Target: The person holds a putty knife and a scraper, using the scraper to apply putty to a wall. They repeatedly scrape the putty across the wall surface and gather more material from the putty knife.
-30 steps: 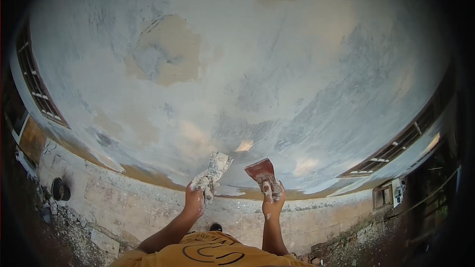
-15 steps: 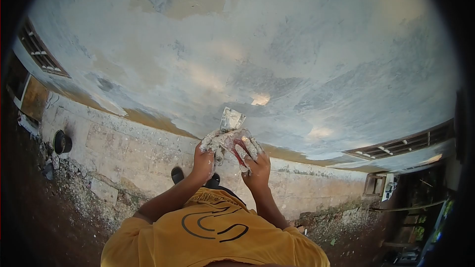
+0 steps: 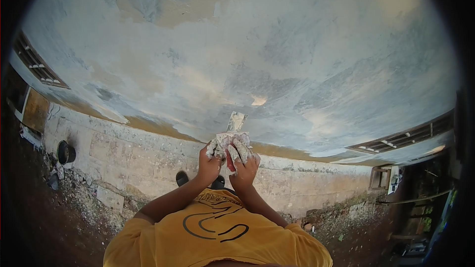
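Observation:
Both hands are coated in white paste and held close together in front of the yellow shirt. My left hand (image 3: pixel 211 157) has its fingers wrapped round something smeared with paste, most likely the handle of the scraper whose flat blade (image 3: pixel 237 121) points up toward the wall. In my right hand (image 3: pixel 242 157) is a red, paste-covered tool (image 3: pixel 231 160) with a wide whitish plate (image 3: pixel 232 136). The plate overlaps the lower part of the blade. Paste hides much of both handles.
A patchy grey-white wall (image 3: pixel 198 69) rises in front, with slatted openings (image 3: pixel 405 138) low at right and far left. Below runs a pale walkway (image 3: pixel 143 160), where a dark bucket (image 3: pixel 65 152) stands at left. Rubble lies along its edge.
My right hand has moved left and inward, closer to my left hand. The red tool has turned more upright, its plate now across the scraper's lower part. The view has shifted slightly.

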